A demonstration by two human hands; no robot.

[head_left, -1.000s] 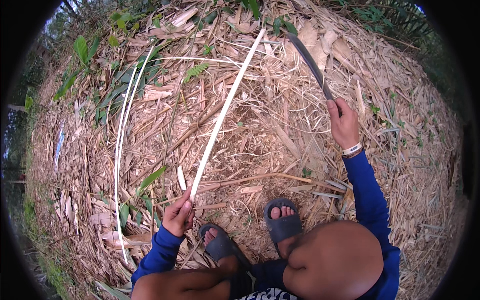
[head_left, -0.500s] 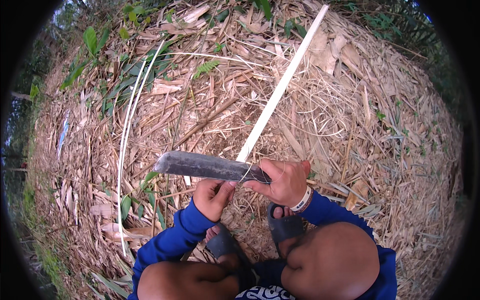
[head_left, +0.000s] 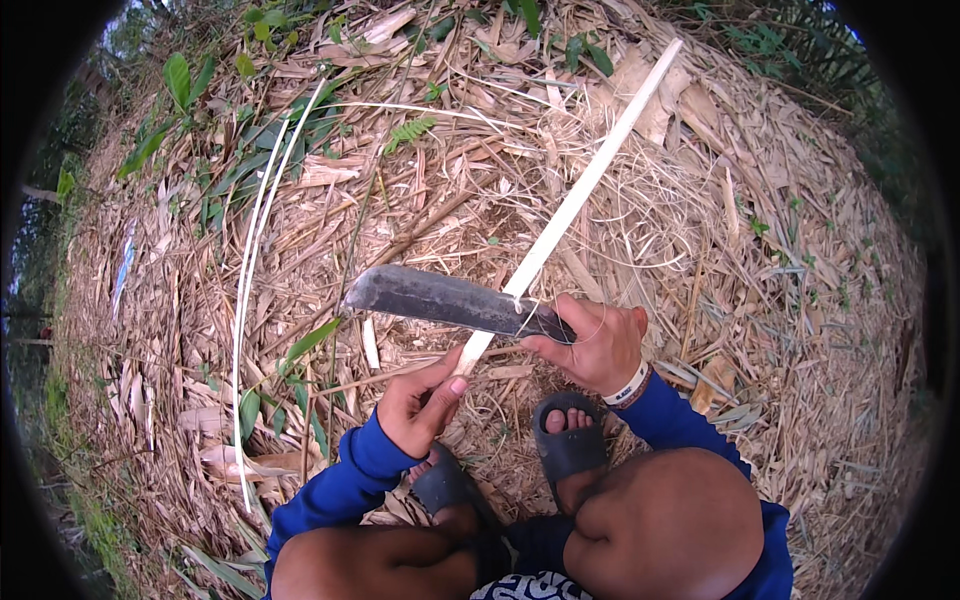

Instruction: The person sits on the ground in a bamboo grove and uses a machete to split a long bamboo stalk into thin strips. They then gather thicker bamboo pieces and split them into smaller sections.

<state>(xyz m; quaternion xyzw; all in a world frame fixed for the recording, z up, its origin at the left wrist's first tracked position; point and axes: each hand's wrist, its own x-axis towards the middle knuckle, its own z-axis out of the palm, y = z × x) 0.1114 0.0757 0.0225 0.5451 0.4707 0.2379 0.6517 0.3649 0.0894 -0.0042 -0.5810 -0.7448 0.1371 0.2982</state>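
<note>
"Pale bamboo strip (head_left: pixel 577 198), you said: where does it lie?"

"Across the middle, held up over the ground. It slants from low centre to the upper right, where its far end is free. The left hand (head_left: pixel 418 405) grips the near end, pinched between thumb and fingers."

"And the right hand (head_left: pixel 600 345)?"

"Closed around a machete (head_left: pixel 430 297) at the base of its blade. Most of the handle is hidden in the grasp. The dark, broad blade points left and crosses over the strip just ahead of the left hand — I can't tell how deep the edge sits. A small pale curl shows where they cross."

"What surrounds them?"

"Dry, papery husks (head_left: pixel 180 345) cover the ground, with loose curled shavings (head_left: pixel 640 235) beyond the right hand. Two slim strips (head_left: pixel 238 400) lie on the left, bowed and close together. Near the top is a small green fern (head_left: pixel 408 133)."

"And the person?"

"Blue sleeves (head_left: pixel 345 480), bent knees, dark sandals (head_left: pixel 573 455) — and a pale wristband (head_left: pixel 628 385) on the right wrist."
</note>
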